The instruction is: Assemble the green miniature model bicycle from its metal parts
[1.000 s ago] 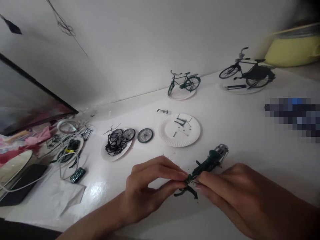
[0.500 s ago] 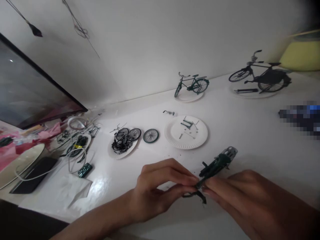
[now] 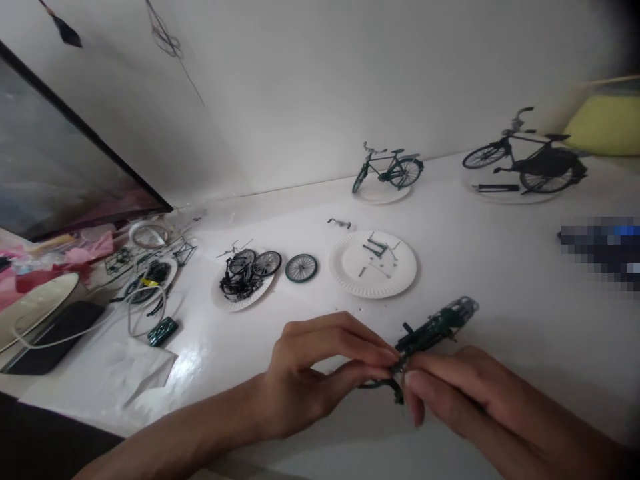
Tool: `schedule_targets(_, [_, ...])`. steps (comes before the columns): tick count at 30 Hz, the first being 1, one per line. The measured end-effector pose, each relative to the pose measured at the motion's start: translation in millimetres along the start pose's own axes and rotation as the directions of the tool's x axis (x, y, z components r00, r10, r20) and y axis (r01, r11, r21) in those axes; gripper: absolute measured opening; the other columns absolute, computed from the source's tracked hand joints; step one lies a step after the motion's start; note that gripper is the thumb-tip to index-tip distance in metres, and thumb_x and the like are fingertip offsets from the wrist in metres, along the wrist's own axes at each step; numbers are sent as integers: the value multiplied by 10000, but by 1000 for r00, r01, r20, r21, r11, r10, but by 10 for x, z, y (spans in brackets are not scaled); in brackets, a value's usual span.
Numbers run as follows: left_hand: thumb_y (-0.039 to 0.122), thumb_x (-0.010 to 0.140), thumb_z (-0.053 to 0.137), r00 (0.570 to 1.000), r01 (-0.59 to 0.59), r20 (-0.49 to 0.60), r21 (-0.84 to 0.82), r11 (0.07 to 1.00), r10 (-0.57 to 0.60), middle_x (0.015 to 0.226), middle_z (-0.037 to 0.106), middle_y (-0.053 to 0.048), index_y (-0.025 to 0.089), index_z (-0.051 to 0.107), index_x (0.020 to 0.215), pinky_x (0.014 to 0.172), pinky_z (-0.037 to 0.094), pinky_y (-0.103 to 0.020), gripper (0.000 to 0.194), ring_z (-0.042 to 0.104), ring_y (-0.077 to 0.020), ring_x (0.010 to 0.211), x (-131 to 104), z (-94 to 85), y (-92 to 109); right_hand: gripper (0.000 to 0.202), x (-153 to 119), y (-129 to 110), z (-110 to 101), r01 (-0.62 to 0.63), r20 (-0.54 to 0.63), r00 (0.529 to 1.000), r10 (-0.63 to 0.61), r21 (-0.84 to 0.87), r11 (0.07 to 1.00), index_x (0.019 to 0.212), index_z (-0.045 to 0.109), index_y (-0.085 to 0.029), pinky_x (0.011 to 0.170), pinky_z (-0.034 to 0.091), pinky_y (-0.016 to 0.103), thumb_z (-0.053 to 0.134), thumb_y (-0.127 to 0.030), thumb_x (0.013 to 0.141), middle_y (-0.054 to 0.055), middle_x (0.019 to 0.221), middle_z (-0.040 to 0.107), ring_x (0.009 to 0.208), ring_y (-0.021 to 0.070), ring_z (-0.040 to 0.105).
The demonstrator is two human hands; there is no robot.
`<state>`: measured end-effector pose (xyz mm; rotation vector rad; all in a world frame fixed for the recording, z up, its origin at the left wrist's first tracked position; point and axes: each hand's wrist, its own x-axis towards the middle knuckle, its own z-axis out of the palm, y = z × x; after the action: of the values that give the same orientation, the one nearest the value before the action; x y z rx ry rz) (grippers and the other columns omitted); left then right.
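A partly assembled green model bicycle point(image 3: 434, 328) is held above the table, its silvery rear rack pointing up and right. My left hand point(image 3: 313, 373) pinches it near the front between thumb and fingertips. A curved dark green part point(image 3: 395, 387) hangs just below those fingertips. My right hand point(image 3: 483, 397) is closed against the bicycle from the other side, thumb and index finger together. Whatever lies between the right fingertips is hidden. Beyond my hands is a white paper plate point(image 3: 345, 280) with a dark green bracket point(image 3: 376, 249) and several tiny parts.
A loose spoked wheel point(image 3: 301, 268) lies beside a plate of black parts point(image 3: 244, 280). Handlebars point(image 3: 340, 223) rest behind the paper plate. Two model bicycles point(image 3: 387, 170) point(image 3: 523, 157) stand at the back. Cables, tissue and a dark tablet-like slab point(image 3: 53, 337) fill the left.
The view has shifted slightly. My right hand's fingers have turned, and the thumb now shows more. The curved part has swung a little left and up; my left hand keeps its pinch.
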<state>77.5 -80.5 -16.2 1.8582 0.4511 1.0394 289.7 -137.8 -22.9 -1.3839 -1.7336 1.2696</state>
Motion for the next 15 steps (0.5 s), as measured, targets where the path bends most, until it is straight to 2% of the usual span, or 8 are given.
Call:
schedule_targets(2, [-4,823,726,991,120,-51,-82,989,-124,971,742,-112,112,749,983,826,588,-291,200,708,-181,920,1,-17,-34,356,14,-17,-8,174,-7,984,-179,-191,966,748,637,-251,572,477,267,440,-428,986,9,652,636,632,169,625])
schedule_targets(4, [50,831,746,953,275,-65,-223,935,-296,957,742,-77,144,750,956,844,574,-271,156,698,-163,923,6,-50,-93,271,38,-23,-60,296,-3,949,-317,-343,891,859,651,-258,554,476,256,430,-327,1000,-10,668,663,602,155,639])
schedule_targets(6, [92,833,762,898,400,-21,-375,836,-439,943,742,-56,154,744,945,830,572,-245,129,697,-143,903,19,-88,-165,228,70,-13,-136,403,-22,883,-469,-478,781,1107,636,-267,580,486,244,429,-269,1011,-12,801,720,659,142,678])
schedule_targets(8, [110,832,770,861,466,46,-470,750,-507,945,745,-49,155,738,959,817,571,-227,138,697,-131,893,34,-116,-232,314,102,11,-201,483,4,810,-586,-569,665,1312,546,-265,558,472,229,430,-236,1021,-21,838,731,629,116,678])
schedule_targets(9, [114,831,772,851,481,67,-495,724,-520,946,747,-48,154,736,965,816,568,-220,145,697,-127,893,41,-124,-258,344,116,28,-221,490,12,794,-608,-604,628,1358,514,-252,520,452,228,430,-228,1024,-30,797,724,573,105,660])
schedule_targets(11, [118,824,780,838,501,83,-511,699,-540,941,750,-46,154,735,966,812,561,-206,153,694,-118,888,50,-131,-291,345,130,73,-230,437,-21,802,-598,-661,610,1361,504,-211,457,410,246,430,-235,1025,-40,692,696,480,112,620])
schedule_targets(13, [120,812,791,826,515,83,-512,687,-558,928,751,-42,155,737,954,795,559,-196,156,691,-110,866,54,-128,-298,276,122,129,-213,361,-83,826,-557,-681,637,1259,548,-182,428,374,275,421,-250,1024,-21,665,694,446,137,600])
schedule_targets(15, [110,802,795,826,518,84,-506,690,-558,904,747,-36,157,738,941,766,559,-180,158,686,-99,831,53,-123,-289,182,97,179,-196,346,-110,854,-508,-609,714,1107,593,-188,424,329,290,459,-262,1008,11,713,715,454,149,590])
